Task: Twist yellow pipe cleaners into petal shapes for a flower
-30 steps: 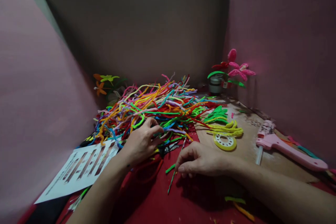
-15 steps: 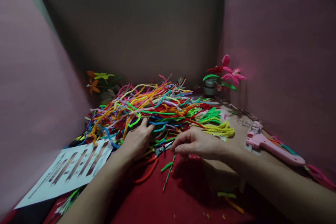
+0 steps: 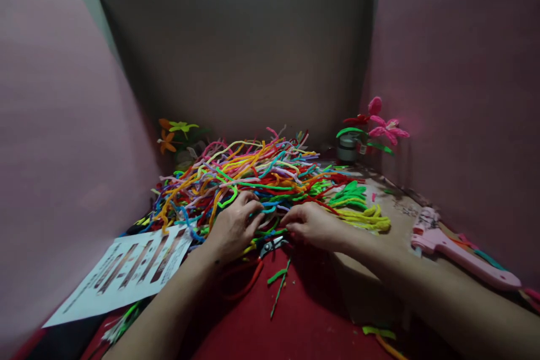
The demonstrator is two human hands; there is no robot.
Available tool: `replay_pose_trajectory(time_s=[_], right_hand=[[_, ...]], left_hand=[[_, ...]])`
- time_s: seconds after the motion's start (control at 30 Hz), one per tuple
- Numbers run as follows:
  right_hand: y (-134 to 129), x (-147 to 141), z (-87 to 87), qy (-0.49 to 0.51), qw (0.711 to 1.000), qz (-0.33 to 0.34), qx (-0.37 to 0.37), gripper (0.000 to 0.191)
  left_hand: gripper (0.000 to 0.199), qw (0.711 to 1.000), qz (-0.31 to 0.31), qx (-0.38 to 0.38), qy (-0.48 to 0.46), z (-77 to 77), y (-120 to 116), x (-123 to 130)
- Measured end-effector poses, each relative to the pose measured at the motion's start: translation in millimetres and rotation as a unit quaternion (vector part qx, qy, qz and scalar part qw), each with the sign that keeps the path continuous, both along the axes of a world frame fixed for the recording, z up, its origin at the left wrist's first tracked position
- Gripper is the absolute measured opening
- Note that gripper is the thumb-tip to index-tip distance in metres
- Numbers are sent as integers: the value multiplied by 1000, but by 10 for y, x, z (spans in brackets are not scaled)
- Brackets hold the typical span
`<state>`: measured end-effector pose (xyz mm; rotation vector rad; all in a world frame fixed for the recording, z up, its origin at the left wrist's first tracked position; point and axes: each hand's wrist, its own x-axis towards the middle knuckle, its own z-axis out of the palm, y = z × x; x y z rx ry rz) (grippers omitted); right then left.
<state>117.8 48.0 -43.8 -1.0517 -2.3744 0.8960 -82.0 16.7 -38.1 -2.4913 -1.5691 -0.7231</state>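
A large tangled pile of fuzzy pipe cleaners (image 3: 261, 171) in many colours lies ahead of me. At its front edge my left hand (image 3: 238, 225) rests, fingers bent into the strands with thumb and index apart. My right hand (image 3: 314, 226) is just to the right, its fingertips curled together against the pile's lower edge; what they pinch, if anything, is hidden. Between and below the hands lie red-handled scissors (image 3: 253, 278), partly under the left hand, metal part (image 3: 272, 246) toward the right. A thin green twisted stem (image 3: 280, 287) and a short green piece (image 3: 276, 276) lie nearer me.
At left lies a printed sheet (image 3: 122, 270). A pink glue gun (image 3: 464, 256) is at right, near yellow pipe cleaners (image 3: 369, 218) and green loops (image 3: 350, 194). Behind stand a pink flower (image 3: 388, 129) and orange flower (image 3: 167, 140). Pink walls (image 3: 455, 84) enclose both sides.
My right hand has moved forward to the pile's edge, off the green stem. My left hand has opened slightly beside it. The whole view has shifted a little, so things sit farther right.
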Motion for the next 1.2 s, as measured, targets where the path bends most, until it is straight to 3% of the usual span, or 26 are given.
replay_pose_trajectory(time_s=[0.1, 0.23, 0.43, 0.77, 0.93, 1.2], right_hand=[[-9, -107, 1, -95, 990, -4, 100, 28], [-10, -200, -32, -226, 954, 1, 196, 25], [-8, -262, -137, -248, 929, 21, 272, 24], [-12, -212, -103, -218, 928, -13, 303, 23], [-11, -177, -130, -232, 931, -44, 280, 22], [-51, -80, -103, -216, 939, -10, 268, 22]], left_hand=[[22, 998, 24, 4, 50, -52, 43, -44], [21, 995, 49, -2, 91, -106, 95, -98], [22, 996, 37, -9, 82, -115, 75, -62], [20, 999, 12, -30, 36, -74, 65, -39], [21, 1000, -6, -6, 19, -48, 48, -9], [25, 999, -6, -2, 41, -43, 20, 35]])
